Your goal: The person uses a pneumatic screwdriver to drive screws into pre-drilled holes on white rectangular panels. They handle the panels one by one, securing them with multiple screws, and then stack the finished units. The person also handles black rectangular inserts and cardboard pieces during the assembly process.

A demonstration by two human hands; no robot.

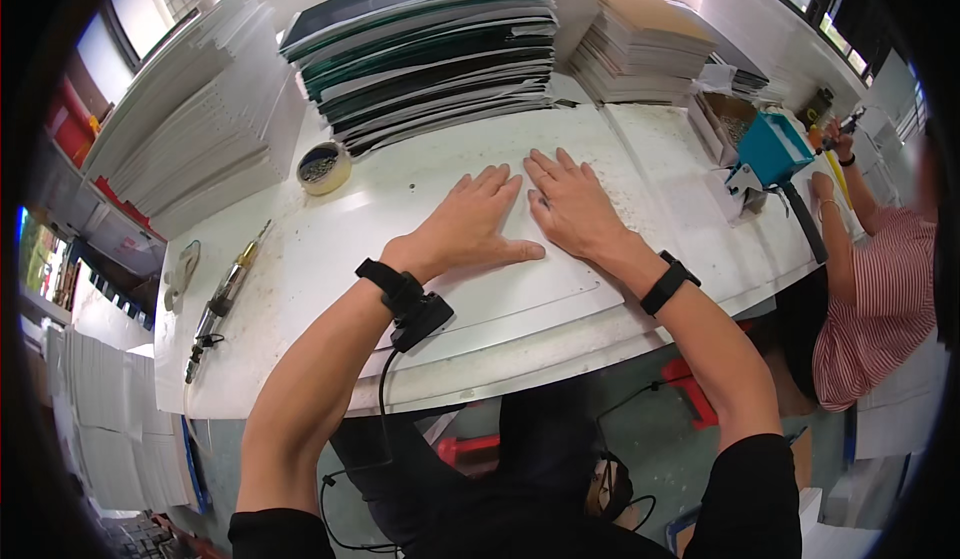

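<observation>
My left hand point(468, 221) lies palm down on a flat white panel point(540, 294), its fingers stretched forward and the thumb pointing right. Beside it, my right hand point(578, 207) also rests flat on the panel with its fingers extended. The two hands are close together but apart, and neither holds anything. The panel lies on the white worktable point(300, 384), near its front edge. A black strap with a small black box point(418, 319) is on my left wrist, and a cable runs down from it. Another black band point(668, 284) circles my right wrist.
At left lie a power screwdriver point(222, 299) and a round tub of small metal pieces point(323, 169). Stacks of dark green and white panels point(430, 59), tan boards point(640, 44) and white sheets point(200, 124) stand behind. A teal hopper device point(775, 149) and a co-worker point(880, 289) are at right.
</observation>
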